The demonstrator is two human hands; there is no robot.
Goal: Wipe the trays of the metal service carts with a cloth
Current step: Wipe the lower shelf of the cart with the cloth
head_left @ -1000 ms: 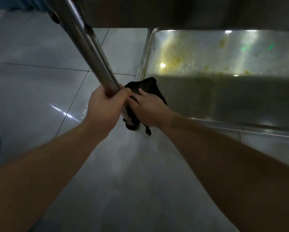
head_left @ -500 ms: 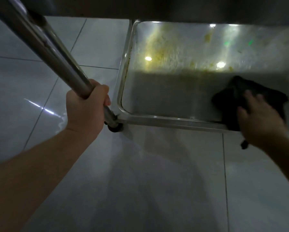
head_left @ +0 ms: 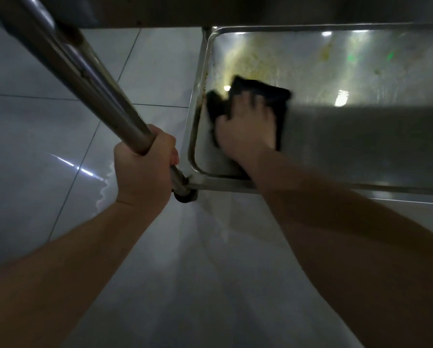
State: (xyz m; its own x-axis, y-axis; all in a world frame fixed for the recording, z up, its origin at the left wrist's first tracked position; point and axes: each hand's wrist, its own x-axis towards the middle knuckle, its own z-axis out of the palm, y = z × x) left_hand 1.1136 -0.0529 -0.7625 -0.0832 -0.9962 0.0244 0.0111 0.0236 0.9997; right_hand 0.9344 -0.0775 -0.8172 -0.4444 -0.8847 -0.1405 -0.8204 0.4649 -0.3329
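Note:
The cart's lowest metal tray [head_left: 361, 136] lies just above the floor, with yellowish smears on its far half. A black cloth [head_left: 265, 94] lies flat on the tray near its left rim. My right hand [head_left: 245, 126] presses down on the cloth with fingers spread, blurred by motion. My left hand [head_left: 145, 169] is clenched around the cart's slanting steel post [head_left: 85, 79], close to where the post meets the tray's near left corner.
An upper shelf of the cart [head_left: 260, 11] overhangs the tray at the top of the view. A small black caster [head_left: 185, 195] sits under the near left corner. Glossy grey floor tiles [head_left: 47, 146] spread to the left and toward me.
My right hand has swept the cloth from the tray's near right part across to its left end. The left hand has kept its grip on the post.

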